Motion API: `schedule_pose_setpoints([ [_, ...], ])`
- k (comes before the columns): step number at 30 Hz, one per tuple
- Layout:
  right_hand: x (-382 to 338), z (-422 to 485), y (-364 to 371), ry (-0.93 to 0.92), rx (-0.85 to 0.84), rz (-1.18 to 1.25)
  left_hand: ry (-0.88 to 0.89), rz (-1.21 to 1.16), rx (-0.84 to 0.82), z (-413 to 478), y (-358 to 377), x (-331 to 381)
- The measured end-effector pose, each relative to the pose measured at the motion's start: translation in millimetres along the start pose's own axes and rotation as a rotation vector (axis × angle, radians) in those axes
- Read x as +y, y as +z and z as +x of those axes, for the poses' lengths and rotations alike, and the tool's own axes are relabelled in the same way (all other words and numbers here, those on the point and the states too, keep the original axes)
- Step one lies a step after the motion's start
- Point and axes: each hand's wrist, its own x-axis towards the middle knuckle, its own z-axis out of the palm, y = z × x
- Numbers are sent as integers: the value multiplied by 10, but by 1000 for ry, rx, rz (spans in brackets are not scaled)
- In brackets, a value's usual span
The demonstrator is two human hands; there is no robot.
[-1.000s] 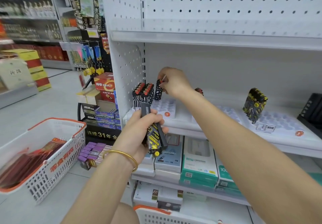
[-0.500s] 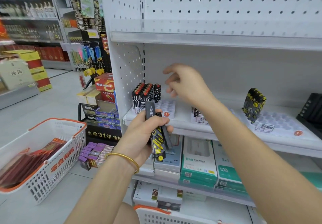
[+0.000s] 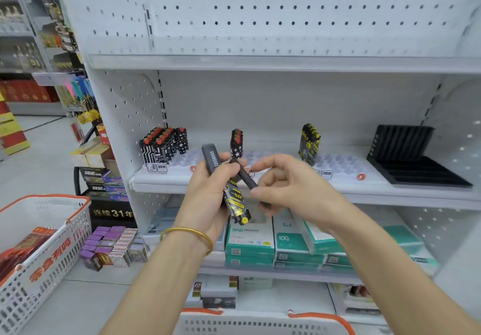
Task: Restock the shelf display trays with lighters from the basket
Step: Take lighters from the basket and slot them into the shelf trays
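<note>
My left hand (image 3: 208, 191) grips a bunch of lighters (image 3: 235, 199) in front of the shelf: a grey one with white digits sticks up, a black-and-yellow one points down. My right hand (image 3: 283, 186) pinches a dark slim lighter (image 3: 247, 178) that is still in that bunch. On the shelf lie white display trays (image 3: 343, 169) with several empty cells. Black patterned lighters with red caps (image 3: 162, 144) stand at the left tray's far end. A starred one (image 3: 236, 143) stands in the middle, and black-and-yellow ones (image 3: 308, 139) stand further right.
A white basket with an orange rim (image 3: 250, 321) sits at the bottom edge below my arms. Another basket (image 3: 39, 246) with red packs stands on the floor at left. A black tray (image 3: 413, 162) occupies the shelf's right end. Green boxes (image 3: 250, 241) fill the shelf below.
My right hand left the left tray, where it set a patterned lighter, and came back to the bunch in my left hand, now pinching a dark lighter. The left hand rose slightly.
</note>
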Motion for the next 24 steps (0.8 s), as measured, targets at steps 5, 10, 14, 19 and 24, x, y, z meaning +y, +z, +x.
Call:
schedule_pose_setpoints([
  [5,70,-133,-208,-55,149,-127,-35,67,-29,12,177,-106],
  [10,129,-271,-390,-82,209,-93,-22,95,-67,40,403,-197],
  [14,182,-393,-627,-38,225,42,-5,157,-133,38,644,-323],
  [19,246,-648,-1042,-62,336,-48,-65,202,-229,56,1090,-542],
  [24,307,-723,-1721,-108,789,-286,-175,187,-246,100,1535,-709],
])
